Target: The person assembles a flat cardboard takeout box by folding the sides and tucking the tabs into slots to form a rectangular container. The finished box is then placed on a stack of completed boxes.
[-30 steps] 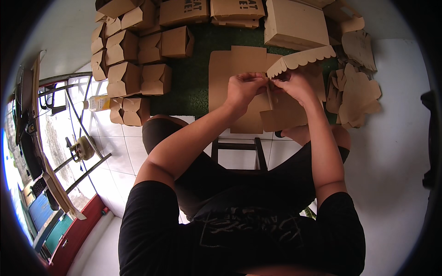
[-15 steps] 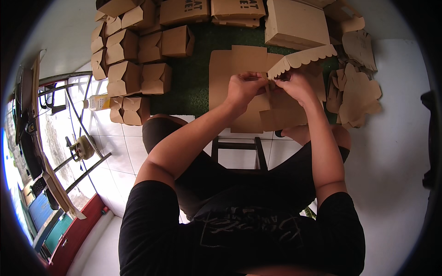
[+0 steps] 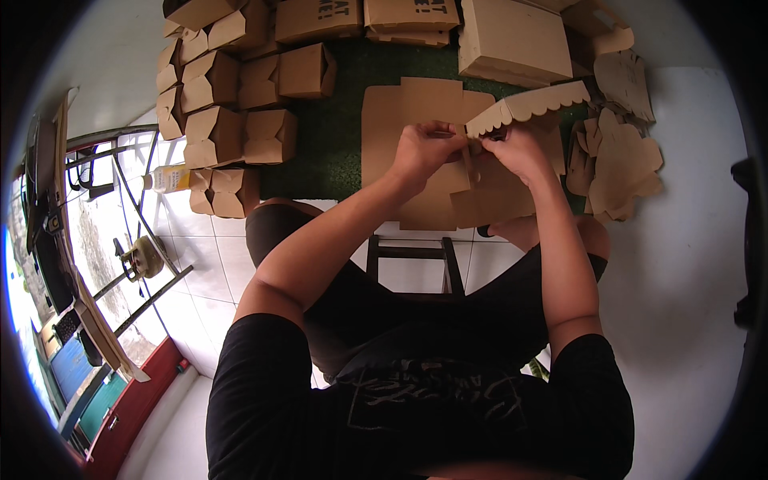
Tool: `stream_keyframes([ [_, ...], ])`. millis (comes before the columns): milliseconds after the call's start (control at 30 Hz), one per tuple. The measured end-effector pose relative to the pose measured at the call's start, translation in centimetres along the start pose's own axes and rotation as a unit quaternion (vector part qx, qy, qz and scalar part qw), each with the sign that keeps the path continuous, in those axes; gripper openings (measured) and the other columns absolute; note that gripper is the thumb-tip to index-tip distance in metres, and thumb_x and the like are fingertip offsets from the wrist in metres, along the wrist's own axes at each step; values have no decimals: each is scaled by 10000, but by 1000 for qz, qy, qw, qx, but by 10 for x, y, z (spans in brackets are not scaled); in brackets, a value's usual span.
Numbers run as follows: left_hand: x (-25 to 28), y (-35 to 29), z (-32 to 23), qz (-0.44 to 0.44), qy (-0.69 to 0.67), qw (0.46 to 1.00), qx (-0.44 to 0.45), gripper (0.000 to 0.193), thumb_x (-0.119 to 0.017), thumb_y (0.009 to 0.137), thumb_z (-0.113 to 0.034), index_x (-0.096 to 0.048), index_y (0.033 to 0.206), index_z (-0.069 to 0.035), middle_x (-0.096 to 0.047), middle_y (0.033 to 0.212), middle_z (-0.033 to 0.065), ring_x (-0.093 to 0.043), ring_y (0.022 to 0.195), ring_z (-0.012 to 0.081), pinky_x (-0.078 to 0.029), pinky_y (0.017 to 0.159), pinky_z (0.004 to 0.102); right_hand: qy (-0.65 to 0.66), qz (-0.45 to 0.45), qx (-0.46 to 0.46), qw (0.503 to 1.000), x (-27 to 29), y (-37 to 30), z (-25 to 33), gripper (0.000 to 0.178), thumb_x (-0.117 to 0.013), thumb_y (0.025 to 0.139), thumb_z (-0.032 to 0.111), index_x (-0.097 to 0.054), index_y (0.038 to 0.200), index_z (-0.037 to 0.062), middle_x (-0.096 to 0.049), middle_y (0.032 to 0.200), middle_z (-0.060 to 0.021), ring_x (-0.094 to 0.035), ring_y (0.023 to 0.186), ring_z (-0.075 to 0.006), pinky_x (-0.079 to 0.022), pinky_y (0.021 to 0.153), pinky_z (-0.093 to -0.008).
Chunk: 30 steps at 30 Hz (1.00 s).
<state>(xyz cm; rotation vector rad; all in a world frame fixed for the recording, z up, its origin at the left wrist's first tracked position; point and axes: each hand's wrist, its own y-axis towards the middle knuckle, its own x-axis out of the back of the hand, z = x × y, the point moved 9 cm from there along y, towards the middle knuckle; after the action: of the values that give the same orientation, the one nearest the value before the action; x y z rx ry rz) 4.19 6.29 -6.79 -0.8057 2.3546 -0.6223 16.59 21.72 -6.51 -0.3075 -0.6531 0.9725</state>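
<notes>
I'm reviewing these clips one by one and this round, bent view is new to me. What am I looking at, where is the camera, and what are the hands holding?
There is no machine here. The camera is a wide fisheye worn on a person's head, looking down, so straight edges curve near the rim. The forearms coming up from the lower edge are the person's own. They sit on a dark stool over a white tiled floor.

The left hand and right hand both grip a brown cardboard box blank, at a flap with a scalloped edge. It lies over a dark green mat.

On the left stand folded brown boxes. On the right is a pile of flat cardboard cut-outs. A larger closed box sits at the top.
</notes>
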Motion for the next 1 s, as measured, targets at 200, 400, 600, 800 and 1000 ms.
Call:
stream_keyframes([
  [200,0,-1,1,-4,30,999,23,246,-885,934,-35,-724,1109,27,-793,1096,139,-809,1019,234,-708,962,348,-35,-24,17,999,1,0,-2,338,-795,1024,209,-768,1282,-9,-843,1180,-157,-833,988,-272,-633,909,-399],
  [400,1,0,2,-16,3,1000,1,244,-898,892,-8,-743,1077,27,-806,1040,127,-817,944,208,-713,851,329,-28,-19,35,999,0,-1,0,375,-837,1013,253,-781,1276,-9,-847,1162,-150,-827,1032,-263,-640,901,-401],
  [600,1,0,7,-8,-10,1000,12,296,-894,902,-2,-737,1149,38,-806,1090,147,-818,992,226,-713,886,342,21,1,4,1000,-3,-6,4,350,-816,1041,221,-765,1284,-26,-834,1191,-143,-820,1044,-249,-673,896,-386],
  [800,-2,2,0,31,0,1000,0,420,-902,899,2,-697,1261,60,-789,1175,204,-816,1030,258,-713,927,350,51,10,-25,998,-2,-11,15,336,-780,1067,109,-708,1356,-47,-791,1232,-119,-788,1083,-217,-707,879,-363],
  [1000,-4,0,-4,39,13,999,-2,510,-913,889,8,-659,1328,65,-776,1133,193,-813,1028,268,-714,927,346,66,16,-43,997,-2,-18,20,357,-788,1057,62,-690,1383,-43,-776,1272,-115,-776,1125,-217,-715,900,-358],
])
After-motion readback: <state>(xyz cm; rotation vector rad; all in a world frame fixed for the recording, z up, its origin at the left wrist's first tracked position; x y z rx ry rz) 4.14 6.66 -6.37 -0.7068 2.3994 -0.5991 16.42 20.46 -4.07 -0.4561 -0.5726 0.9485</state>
